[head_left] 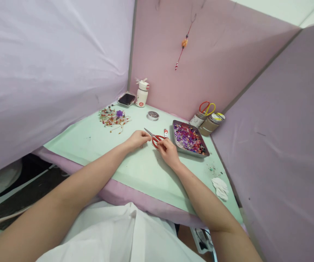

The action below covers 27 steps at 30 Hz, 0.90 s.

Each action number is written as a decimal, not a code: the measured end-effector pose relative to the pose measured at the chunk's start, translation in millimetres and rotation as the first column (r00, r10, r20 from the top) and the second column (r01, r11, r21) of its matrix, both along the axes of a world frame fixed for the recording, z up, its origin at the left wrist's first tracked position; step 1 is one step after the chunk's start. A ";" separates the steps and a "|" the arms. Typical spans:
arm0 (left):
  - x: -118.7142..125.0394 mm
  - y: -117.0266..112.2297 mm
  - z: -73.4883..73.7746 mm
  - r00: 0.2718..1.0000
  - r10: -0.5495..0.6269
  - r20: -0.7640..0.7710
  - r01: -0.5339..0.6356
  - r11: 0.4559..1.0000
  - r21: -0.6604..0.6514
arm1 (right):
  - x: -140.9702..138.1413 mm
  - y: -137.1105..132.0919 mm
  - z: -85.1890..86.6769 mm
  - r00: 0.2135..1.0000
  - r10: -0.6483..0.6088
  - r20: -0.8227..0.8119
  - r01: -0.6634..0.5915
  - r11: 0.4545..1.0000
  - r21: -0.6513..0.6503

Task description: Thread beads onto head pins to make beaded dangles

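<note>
My left hand (138, 140) is over the middle of the table, thumb and fingers pinched together. Whatever is in that pinch is too small to make out. Close by on the right, my right hand (169, 151) has its fingertips closed too. Red-handled scissors (155, 138) are between and just beyond the hands, blades pointing to the far left. My right fingertips overlap one handle loop in view; whether they grip it or only pass in front, I cannot tell. A small red-and-white tube-like item (166, 133) lies just past my right hand.
A metal tray (192, 153) of mixed beads stands at right, with jars (212, 124) behind it. Beaded strands (112, 118) lie at left, near a phone (127, 99) and white bottle (142, 95). A round container (153, 115) and crumpled tissue (220, 188) are also on the table.
</note>
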State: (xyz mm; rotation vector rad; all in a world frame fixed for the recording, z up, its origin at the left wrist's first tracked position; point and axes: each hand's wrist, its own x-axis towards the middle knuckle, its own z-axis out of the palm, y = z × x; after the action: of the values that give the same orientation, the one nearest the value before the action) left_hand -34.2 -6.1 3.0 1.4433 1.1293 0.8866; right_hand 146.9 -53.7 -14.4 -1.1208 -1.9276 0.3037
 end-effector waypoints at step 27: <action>5.1 -10.4 1.5 0.933 -0.182 -0.312 0.315 0.833 0.455 | 4.5 5.1 -3.7 0.952 -0.047 -0.301 -0.067 0.932 -0.357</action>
State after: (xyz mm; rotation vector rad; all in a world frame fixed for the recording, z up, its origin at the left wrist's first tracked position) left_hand -29.1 -16.6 4.6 2.1371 0.8919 0.8545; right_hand 151.5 -48.5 -18.0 -1.2173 -1.6375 0.8208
